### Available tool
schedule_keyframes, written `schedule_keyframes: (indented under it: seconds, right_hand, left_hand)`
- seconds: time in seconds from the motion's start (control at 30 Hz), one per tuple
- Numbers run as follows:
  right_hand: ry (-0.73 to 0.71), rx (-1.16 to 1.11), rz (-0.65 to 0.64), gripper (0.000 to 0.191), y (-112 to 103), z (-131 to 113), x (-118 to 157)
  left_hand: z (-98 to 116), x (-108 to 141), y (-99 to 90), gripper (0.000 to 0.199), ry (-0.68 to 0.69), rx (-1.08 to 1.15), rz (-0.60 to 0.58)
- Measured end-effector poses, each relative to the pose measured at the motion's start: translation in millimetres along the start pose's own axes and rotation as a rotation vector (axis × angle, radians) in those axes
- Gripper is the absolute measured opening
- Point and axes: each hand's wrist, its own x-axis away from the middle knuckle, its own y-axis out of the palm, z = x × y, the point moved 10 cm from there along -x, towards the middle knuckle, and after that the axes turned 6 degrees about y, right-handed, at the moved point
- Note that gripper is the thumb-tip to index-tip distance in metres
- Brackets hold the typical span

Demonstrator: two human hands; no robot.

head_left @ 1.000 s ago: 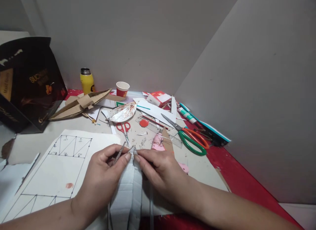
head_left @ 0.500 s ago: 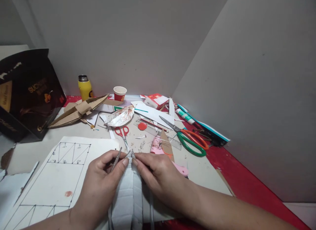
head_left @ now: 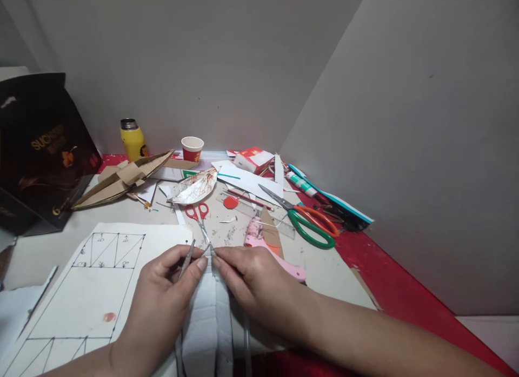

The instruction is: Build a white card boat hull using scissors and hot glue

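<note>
A long white, paper-covered folded piece (head_left: 200, 317) with crease lines runs from the bottom edge up to my fingertips, narrowing towards its far end. My left hand (head_left: 162, 298) is closed on the left side of this tip, thumb against index finger. A thin grey pointed sliver (head_left: 187, 258) sticks up between those fingers; its lower part is hidden. On the right side of the tip, my right hand (head_left: 259, 285) pinches the edge between thumb and fingers. Just beyond the fingertips lie small red-handled scissors (head_left: 197, 211). A pink glue gun (head_left: 290, 269) rests behind my right hand.
A sheet with line drawings (head_left: 101, 290) lies at left. Large scissors (head_left: 314, 231), a ruler (head_left: 287, 228) and paper scraps spread across the middle. Farther back stand a yellow bottle (head_left: 132, 142), a paper cup (head_left: 192, 149) and a dark box (head_left: 36, 155). Grey walls enclose the back and right.
My fingertips have drawn closer together, and the two edges at the tip of the white piece now nearly meet. The whole view has shifted slightly.
</note>
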Motion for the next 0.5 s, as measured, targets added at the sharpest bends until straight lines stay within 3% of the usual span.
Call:
schedule_keyframes:
  seconds: [0.5]
  right_hand:
    - [-0.009,0.039,-0.055,0.026,5.8,-2.1,-0.3]
  left_hand:
    - [-4.4,0.4,1.8,0.01,-0.019,-0.014,-0.006]
